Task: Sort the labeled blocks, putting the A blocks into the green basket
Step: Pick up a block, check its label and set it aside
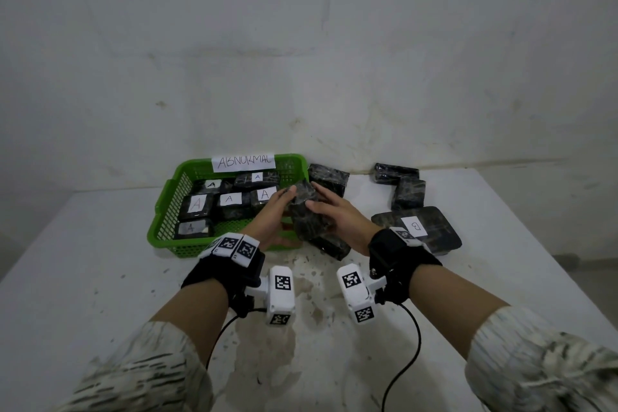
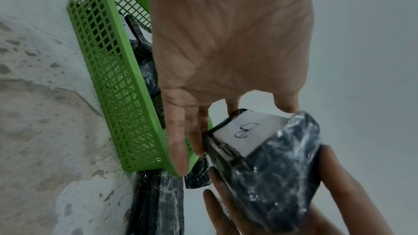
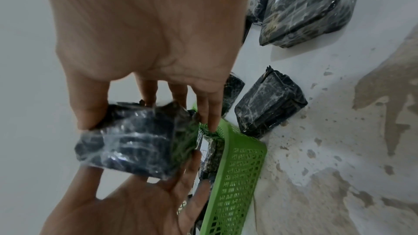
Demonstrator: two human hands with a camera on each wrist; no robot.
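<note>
A black plastic-wrapped block (image 1: 306, 211) is held in the air over the right edge of the green basket (image 1: 160, 231). In the left wrist view its white label (image 2: 246, 131) carries a letter that looks like a B. My right hand (image 1: 321, 206) grips the block (image 3: 135, 142), thumb on one side and fingers on the other. My left hand (image 1: 284, 207) lies against its left side with straight, spread fingers (image 3: 144, 190). Several black blocks labeled A (image 1: 229, 199) lie inside the basket.
A paper sign reading ABNORMAL (image 1: 243, 162) hangs on the basket's back rim. A large flat block marked B (image 1: 418, 231) lies to the right, with smaller unlabeled-side blocks behind it (image 1: 408, 194), at the basket's corner (image 1: 329, 177) and under my hands (image 1: 331, 246). The wall stands close behind.
</note>
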